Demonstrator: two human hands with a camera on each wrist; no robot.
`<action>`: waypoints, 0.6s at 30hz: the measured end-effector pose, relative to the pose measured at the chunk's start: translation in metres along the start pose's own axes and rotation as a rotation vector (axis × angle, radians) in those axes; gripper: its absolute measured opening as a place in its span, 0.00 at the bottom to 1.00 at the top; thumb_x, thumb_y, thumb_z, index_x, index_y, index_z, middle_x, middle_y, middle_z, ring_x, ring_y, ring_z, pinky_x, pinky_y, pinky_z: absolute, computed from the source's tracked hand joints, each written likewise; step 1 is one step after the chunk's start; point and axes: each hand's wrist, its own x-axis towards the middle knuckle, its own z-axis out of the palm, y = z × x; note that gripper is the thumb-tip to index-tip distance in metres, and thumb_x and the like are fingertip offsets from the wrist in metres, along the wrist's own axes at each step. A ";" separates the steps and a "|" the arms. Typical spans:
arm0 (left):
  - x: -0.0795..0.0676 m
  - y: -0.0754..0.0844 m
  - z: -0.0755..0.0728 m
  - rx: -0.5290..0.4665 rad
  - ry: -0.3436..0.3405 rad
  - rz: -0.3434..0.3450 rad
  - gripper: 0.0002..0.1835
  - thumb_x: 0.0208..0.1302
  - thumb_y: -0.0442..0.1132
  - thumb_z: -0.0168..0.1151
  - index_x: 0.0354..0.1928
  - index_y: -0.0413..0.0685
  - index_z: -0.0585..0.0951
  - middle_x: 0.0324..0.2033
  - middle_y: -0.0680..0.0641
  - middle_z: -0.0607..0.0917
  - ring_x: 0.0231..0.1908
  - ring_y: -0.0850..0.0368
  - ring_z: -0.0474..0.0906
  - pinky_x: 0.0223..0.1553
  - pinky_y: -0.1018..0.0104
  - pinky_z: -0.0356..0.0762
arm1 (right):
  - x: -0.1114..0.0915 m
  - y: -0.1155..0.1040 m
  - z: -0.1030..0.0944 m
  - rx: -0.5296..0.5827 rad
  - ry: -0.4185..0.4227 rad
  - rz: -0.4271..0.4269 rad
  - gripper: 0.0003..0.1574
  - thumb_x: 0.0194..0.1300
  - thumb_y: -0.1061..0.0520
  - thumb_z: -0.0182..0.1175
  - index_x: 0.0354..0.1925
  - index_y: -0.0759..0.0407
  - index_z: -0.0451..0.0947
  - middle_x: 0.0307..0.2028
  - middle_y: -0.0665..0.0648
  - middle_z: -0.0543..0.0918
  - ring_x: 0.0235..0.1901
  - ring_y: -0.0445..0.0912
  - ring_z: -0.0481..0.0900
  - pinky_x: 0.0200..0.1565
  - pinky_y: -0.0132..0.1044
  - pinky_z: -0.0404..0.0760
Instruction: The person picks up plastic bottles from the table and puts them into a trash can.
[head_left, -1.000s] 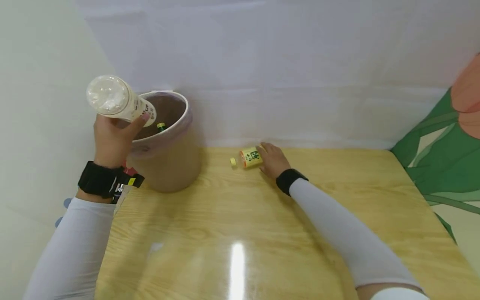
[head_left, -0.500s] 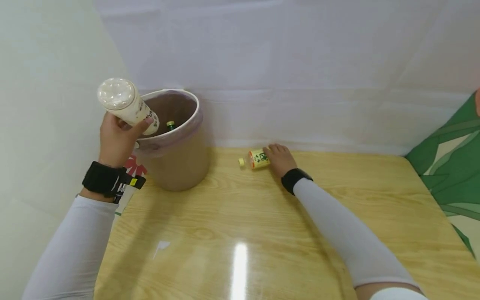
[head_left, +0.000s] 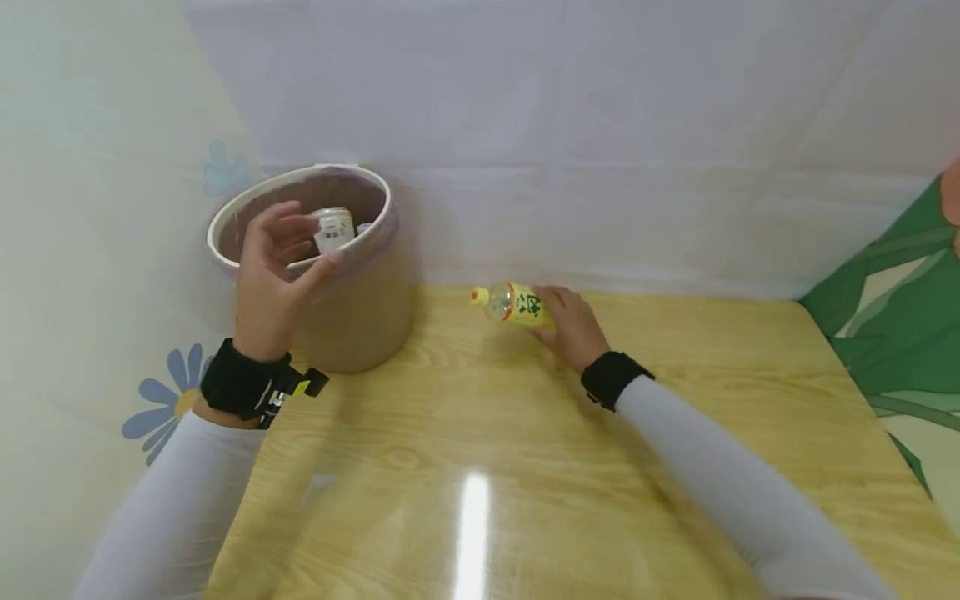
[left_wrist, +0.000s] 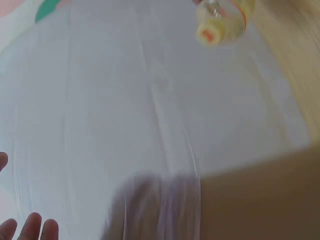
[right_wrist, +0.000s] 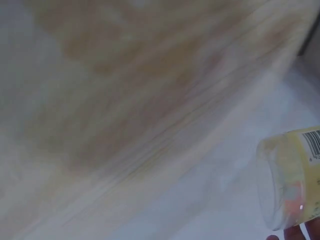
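Note:
My left hand [head_left: 273, 279] is over the near rim of a brown bin [head_left: 360, 308], fingers spread and holding nothing. Inside the bin, just beyond those fingers, is a whitish cup [head_left: 333, 231] with dark print. My right hand [head_left: 572, 327] grips a small clear plastic bottle [head_left: 525, 305] with a yellow label and yellow cap, its cap end pointing left toward the bin. In the right wrist view the base of the bottle [right_wrist: 280, 185] shows at the right edge, with fingertips [right_wrist: 295, 234] under it. The left wrist view catches the bottle's cap [left_wrist: 209, 33] at the top.
The bin stands at the back left of a wood-grain table [head_left: 450, 417], near a wall [head_left: 600, 150] covered in pale sheeting. A strip of light reflects off the tabletop. Painted leaves [head_left: 900, 325] cover the right wall, and a blue flower [head_left: 168, 400] is on the left one.
The left hand has let go of the cup, which has dropped into the bin, and has moved lower and rightward. The right hand has raised the bottle slightly from the table.

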 end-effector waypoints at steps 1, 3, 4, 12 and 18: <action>-0.005 -0.001 0.007 -0.036 -0.021 0.009 0.32 0.53 0.26 0.66 0.60 0.40 0.66 0.50 0.33 0.73 0.52 0.45 0.70 0.56 0.55 0.67 | -0.005 -0.007 -0.005 0.039 0.008 0.004 0.48 0.51 0.56 0.73 0.66 0.57 0.60 0.58 0.62 0.69 0.54 0.55 0.67 0.55 0.52 0.68; -0.016 -0.005 0.021 -0.090 -0.079 0.011 0.31 0.51 0.23 0.66 0.58 0.35 0.66 0.49 0.33 0.73 0.51 0.42 0.70 0.56 0.52 0.68 | -0.014 -0.022 -0.013 0.116 0.022 0.015 0.48 0.52 0.55 0.72 0.67 0.56 0.59 0.58 0.61 0.68 0.54 0.53 0.67 0.52 0.50 0.70; -0.022 -0.008 0.029 -0.114 -0.117 0.005 0.32 0.51 0.21 0.65 0.59 0.33 0.65 0.50 0.32 0.73 0.51 0.41 0.70 0.55 0.51 0.68 | -0.019 -0.029 -0.018 0.152 0.028 0.018 0.48 0.52 0.55 0.72 0.67 0.55 0.59 0.58 0.60 0.68 0.54 0.52 0.67 0.51 0.49 0.72; -0.084 -0.029 0.092 -0.297 -0.446 -0.152 0.43 0.49 0.21 0.67 0.66 0.38 0.57 0.58 0.36 0.68 0.58 0.43 0.64 0.54 0.40 0.66 | -0.052 -0.087 -0.046 0.357 0.057 -0.008 0.51 0.53 0.57 0.71 0.69 0.49 0.56 0.60 0.55 0.65 0.58 0.48 0.64 0.55 0.47 0.70; -0.115 -0.033 0.123 -0.382 -0.513 -0.192 0.41 0.51 0.25 0.68 0.67 0.46 0.60 0.59 0.45 0.69 0.58 0.50 0.66 0.55 0.44 0.66 | -0.067 -0.111 -0.049 0.408 0.047 -0.067 0.51 0.52 0.58 0.72 0.69 0.52 0.57 0.61 0.53 0.64 0.59 0.47 0.63 0.58 0.45 0.67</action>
